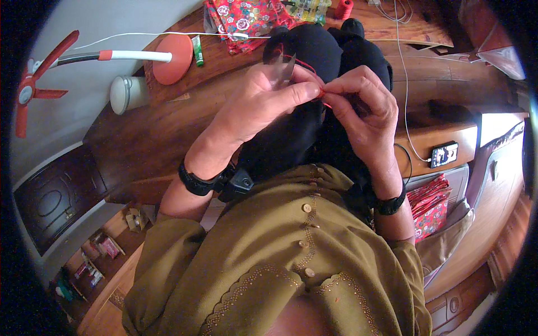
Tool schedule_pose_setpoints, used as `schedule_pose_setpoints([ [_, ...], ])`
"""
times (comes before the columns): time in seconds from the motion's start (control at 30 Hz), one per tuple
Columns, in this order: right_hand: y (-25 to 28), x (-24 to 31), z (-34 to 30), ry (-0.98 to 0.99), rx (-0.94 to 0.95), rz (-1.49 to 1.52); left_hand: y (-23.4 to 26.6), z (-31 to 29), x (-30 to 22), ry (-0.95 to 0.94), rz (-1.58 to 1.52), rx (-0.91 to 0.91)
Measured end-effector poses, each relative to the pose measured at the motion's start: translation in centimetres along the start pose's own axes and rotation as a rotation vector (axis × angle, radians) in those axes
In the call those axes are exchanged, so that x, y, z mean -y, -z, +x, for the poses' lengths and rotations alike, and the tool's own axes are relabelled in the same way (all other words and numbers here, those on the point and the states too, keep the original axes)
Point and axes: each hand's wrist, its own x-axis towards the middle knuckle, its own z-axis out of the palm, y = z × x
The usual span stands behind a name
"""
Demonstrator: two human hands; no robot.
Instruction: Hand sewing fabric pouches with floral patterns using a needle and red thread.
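Note:
Above my black-clad knees, both hands meet at a thin red cord (pixel 307 65). My left hand (pixel 263 98) pinches it with thumb and forefinger, and a loop of it curves over the fingers. A grey pointed blade (pixel 289 71) sticks up from the same hand; its handle is hidden, so I cannot tell what tool it is. From the other side my right hand (pixel 367 101) closes thumb and forefinger on the cord, the two hands' fingertips almost touching. The join between them is too small to make out. Dark bands circle both wrists.
On the wooden table ahead lie red floral cloth (pixel 246 19), a red thread spool (pixel 343 9), a green tube (pixel 198 50) and a red-based stand (pixel 172 59). A white bin (pixel 128 94) stands left. At right are a plugged-in phone (pixel 444 154) and a bag (pixel 448 241) of floral cloth.

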Motion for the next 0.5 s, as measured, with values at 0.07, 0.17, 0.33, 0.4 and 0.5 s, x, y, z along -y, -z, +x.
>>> schedule_pose_setpoints([
  [0.07,0.0,-0.1,-0.1,-0.013,0.006,0.002,-0.1,0.0,-0.2,0.002,0.013,-0.003],
  [0.17,-0.1,-0.5,-0.6,-0.114,0.006,0.133,-0.2,0.1,0.0,-0.014,0.037,-0.008],
  [0.33,-0.3,-1.3,-1.5,-0.448,0.022,0.819,-0.2,0.3,0.5,-0.061,0.044,-0.005],
  [0.4,-0.8,-1.4,-1.8,-0.533,0.000,0.968,-0.4,0.3,0.2,-0.013,0.017,0.008],
  [0.5,-1.2,-1.4,-1.8,-0.622,-0.002,1.145,-0.8,0.6,0.9,-0.225,0.055,-0.118],
])
